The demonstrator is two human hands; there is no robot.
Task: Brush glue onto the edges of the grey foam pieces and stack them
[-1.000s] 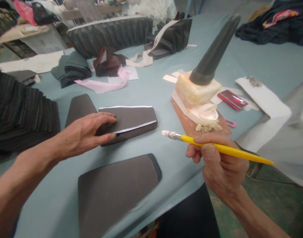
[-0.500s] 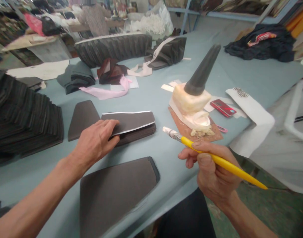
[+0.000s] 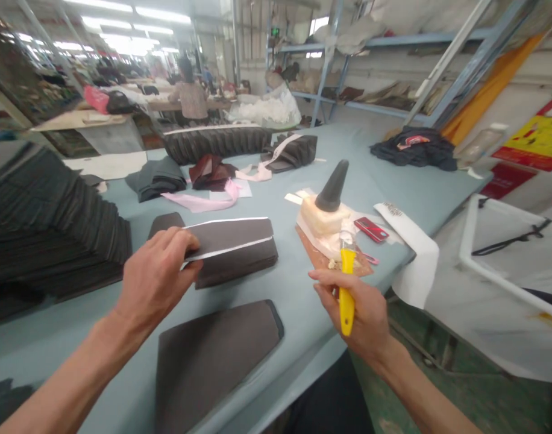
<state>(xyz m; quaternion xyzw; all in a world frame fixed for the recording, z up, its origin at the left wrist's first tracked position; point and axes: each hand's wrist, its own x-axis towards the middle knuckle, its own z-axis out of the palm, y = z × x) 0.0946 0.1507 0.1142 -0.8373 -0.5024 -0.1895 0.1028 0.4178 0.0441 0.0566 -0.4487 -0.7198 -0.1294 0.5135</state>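
Observation:
My left hand (image 3: 156, 278) pinches the near end of the top dark fabric piece (image 3: 233, 234), which has a white edge, and lifts it off a small stack (image 3: 240, 265) of the same pieces. My right hand (image 3: 360, 310) grips a yellow-handled brush (image 3: 347, 283), its tip pointing away from me toward the glue block. A cream glue block (image 3: 322, 218) with a dark cone (image 3: 333, 185) standing on it rests on a brown board (image 3: 321, 258). A single dark fabric panel (image 3: 213, 355) lies flat near the table edge in front of me.
A tall pile of dark pieces (image 3: 50, 229) fills the left. Pleated dark fabric (image 3: 217, 143), pink strips (image 3: 203, 202), a red phone (image 3: 370, 229) and white paper (image 3: 414, 253) lie on the blue-grey table (image 3: 285, 289). A person sits far back. A white frame (image 3: 497, 265) stands right.
My left hand went from lying flat on the stack to pinching and raising its top piece. The brush swung from pointing left to pointing away. The view tilted up, showing the room.

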